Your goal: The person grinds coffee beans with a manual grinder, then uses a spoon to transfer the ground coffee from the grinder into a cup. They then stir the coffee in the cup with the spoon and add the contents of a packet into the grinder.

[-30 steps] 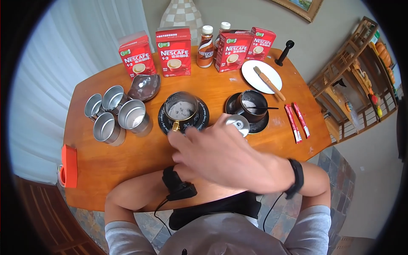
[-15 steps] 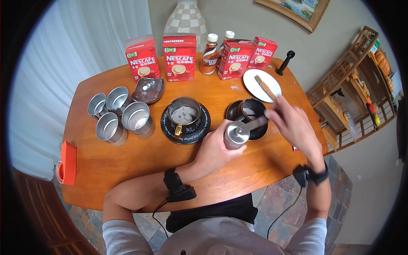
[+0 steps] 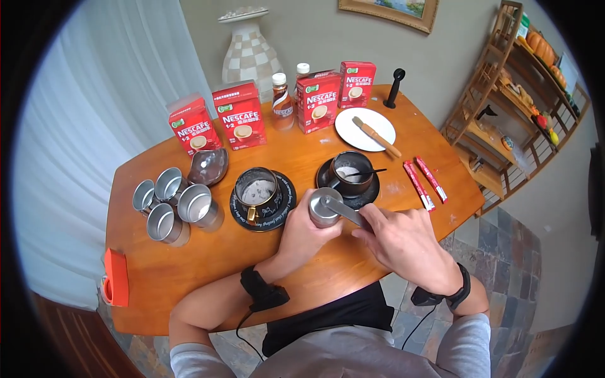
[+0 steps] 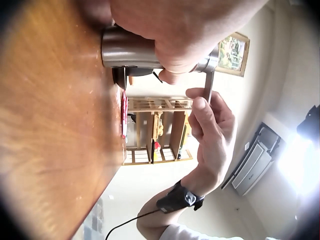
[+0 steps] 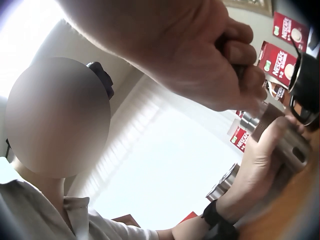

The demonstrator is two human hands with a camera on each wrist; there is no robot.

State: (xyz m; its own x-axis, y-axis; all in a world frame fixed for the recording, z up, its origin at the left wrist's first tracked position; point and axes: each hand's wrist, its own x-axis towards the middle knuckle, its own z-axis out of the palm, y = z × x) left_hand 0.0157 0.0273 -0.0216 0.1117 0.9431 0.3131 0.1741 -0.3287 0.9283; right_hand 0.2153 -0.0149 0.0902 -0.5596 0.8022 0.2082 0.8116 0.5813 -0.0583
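A steel hand-crank coffee grinder (image 3: pixel 322 217) is upright on the table near its front edge. My left hand (image 3: pixel 301 234) is wrapped around its body, fingers on the far side and thumb toward me. With curled fingers my right hand (image 3: pixel 409 242) holds the outer end of the crank handle (image 3: pixel 345 210), to the right of the grinder. The knob is hidden inside that hand in the head view. From the left wrist view, the grinder body (image 4: pixel 130 47) has its base at the tabletop. Just beyond the grinder is a black cup (image 3: pixel 357 188) on a saucer, a thin black stirrer leaning in it.
Left of the grinder is a black cup with a gold handle (image 3: pixel 252 215), holding pale powder. Several steel cups (image 3: pixel 165 228) cluster at left. Red Nescafe boxes (image 3: pixel 242 126) and bottles line the back. A white plate (image 3: pixel 346 129) with a brush and two red sachets (image 3: pixel 419 186) lie at right.
The right hand has swung the crank from over the left hand, round the far right, and back to the near right. The left hand still holds the grinder. The head view has shifted.
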